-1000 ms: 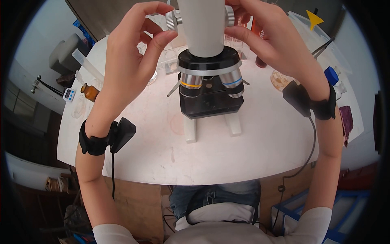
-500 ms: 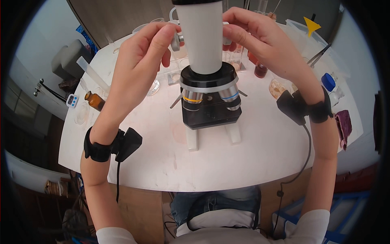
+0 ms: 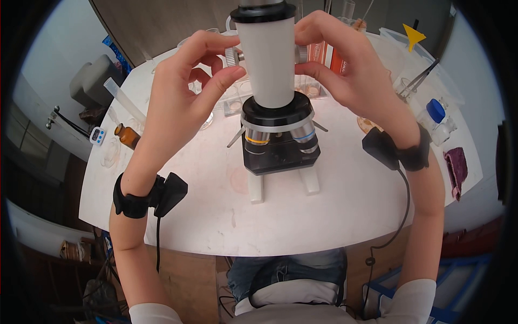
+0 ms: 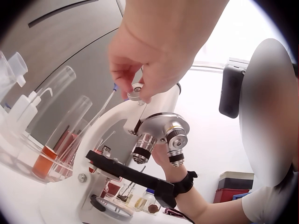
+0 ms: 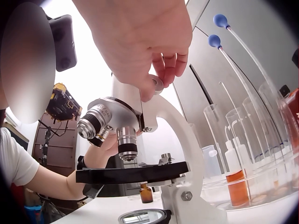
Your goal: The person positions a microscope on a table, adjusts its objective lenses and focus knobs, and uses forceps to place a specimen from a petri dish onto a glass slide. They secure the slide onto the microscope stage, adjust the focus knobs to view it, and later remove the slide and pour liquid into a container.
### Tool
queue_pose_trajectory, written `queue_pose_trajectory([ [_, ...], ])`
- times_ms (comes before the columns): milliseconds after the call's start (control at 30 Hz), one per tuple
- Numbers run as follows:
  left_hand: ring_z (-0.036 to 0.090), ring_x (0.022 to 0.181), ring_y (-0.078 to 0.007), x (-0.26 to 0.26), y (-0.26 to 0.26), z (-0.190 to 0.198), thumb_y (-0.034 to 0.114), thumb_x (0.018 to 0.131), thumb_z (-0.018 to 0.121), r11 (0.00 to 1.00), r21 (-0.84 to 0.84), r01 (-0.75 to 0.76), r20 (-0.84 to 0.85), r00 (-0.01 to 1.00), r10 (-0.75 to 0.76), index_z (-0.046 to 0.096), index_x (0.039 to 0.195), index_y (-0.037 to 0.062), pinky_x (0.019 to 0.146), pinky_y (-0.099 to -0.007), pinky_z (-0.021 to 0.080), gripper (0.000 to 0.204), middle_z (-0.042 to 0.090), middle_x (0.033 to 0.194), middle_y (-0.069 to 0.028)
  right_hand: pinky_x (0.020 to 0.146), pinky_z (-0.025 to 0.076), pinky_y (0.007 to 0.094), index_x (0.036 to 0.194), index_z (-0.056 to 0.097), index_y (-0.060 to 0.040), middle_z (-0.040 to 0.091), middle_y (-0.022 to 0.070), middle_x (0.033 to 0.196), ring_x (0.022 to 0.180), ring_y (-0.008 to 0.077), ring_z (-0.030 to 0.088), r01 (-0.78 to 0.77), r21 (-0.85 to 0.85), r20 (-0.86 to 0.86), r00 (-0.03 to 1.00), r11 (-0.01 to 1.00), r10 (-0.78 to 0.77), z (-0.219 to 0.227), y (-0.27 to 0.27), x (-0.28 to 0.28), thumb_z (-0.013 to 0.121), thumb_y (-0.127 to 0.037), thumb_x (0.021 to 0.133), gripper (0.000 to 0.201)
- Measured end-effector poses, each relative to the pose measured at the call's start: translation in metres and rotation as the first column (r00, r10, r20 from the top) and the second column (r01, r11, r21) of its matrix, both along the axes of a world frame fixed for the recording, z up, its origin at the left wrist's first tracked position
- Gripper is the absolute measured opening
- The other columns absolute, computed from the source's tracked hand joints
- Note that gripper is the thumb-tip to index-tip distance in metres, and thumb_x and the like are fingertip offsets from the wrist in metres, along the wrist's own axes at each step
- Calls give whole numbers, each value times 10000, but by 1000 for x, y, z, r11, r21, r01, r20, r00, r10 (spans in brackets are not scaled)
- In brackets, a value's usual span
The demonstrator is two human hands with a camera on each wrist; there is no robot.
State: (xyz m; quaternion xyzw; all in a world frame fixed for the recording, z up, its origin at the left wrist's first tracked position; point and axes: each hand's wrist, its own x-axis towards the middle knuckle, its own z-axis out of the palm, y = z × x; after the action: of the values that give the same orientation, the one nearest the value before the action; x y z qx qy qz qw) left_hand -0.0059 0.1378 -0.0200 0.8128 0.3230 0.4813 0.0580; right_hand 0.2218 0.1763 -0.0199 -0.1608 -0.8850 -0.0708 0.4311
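A white microscope stands upright on the table, its black stage below the silver objectives. On its left side, the left hand has thumb and fingers around a ridged focus knob. Across the tube, the right hand holds the opposite knob the same way. The left wrist view shows the left hand pinching its knob above the curved arm. In the right wrist view the right hand has its thumb and fingers at the knob.
A brown bottle, a timer and a clear cylinder are at the left. Right of the microscope are a blue-capped jar, a maroon cloth and a yellow funnel. Tubes with orange liquid stand behind.
The microscope appears lower in the head view, showing more of its top. Both hands have shifted their fingers on the knobs, with the thumbs now lower than half a second ago.
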Motion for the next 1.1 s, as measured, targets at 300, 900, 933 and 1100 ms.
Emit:
queue_pose_trajectory([
  [300, 521, 666, -109, 4, 11, -19, -26, 673, 698, 904, 418, -92, -16, 994, 108, 611, 938, 55, 484, -203, 396, 290, 629, 938, -58, 717, 444, 261, 1016, 545, -4, 606, 70, 852, 831, 133, 576, -167, -510, -254, 967, 844, 38, 4, -19, 1, 494, -288, 904, 310],
  [900, 532, 739, -90, 10, 1, -9, 215, 890, 523, 974, -222, 43, 226, 974, 9, 595, 1013, 9, 661, -211, 436, 250, 619, 874, -48, 768, 422, 280, 986, 544, -52, 607, 49, 873, 840, 165, 570, -117, -237, -188, 980, 965, 72, -5, -3, 0, 622, -154, 795, 230],
  [933, 526, 742, -90, 11, 2, -10, 209, 886, 528, 984, -170, 55, 238, 971, -13, 597, 1014, 15, 666, -211, 439, 243, 616, 874, -46, 761, 424, 282, 976, 542, -45, 603, 52, 868, 838, 174, 566, -121, -230, -182, 980, 966, 79, -4, -5, -1, 630, -116, 779, 227],
  [1100, 504, 731, -87, 3, 0, -6, 149, 847, 577, 1000, -23, -5, 75, 997, 7, 602, 1009, 26, 624, -197, 441, 206, 619, 889, -40, 743, 426, 288, 958, 541, -30, 587, 68, 885, 833, 200, 555, -119, -72, -191, 976, 990, 103, -8, -1, -4, 637, -66, 752, 229],
])
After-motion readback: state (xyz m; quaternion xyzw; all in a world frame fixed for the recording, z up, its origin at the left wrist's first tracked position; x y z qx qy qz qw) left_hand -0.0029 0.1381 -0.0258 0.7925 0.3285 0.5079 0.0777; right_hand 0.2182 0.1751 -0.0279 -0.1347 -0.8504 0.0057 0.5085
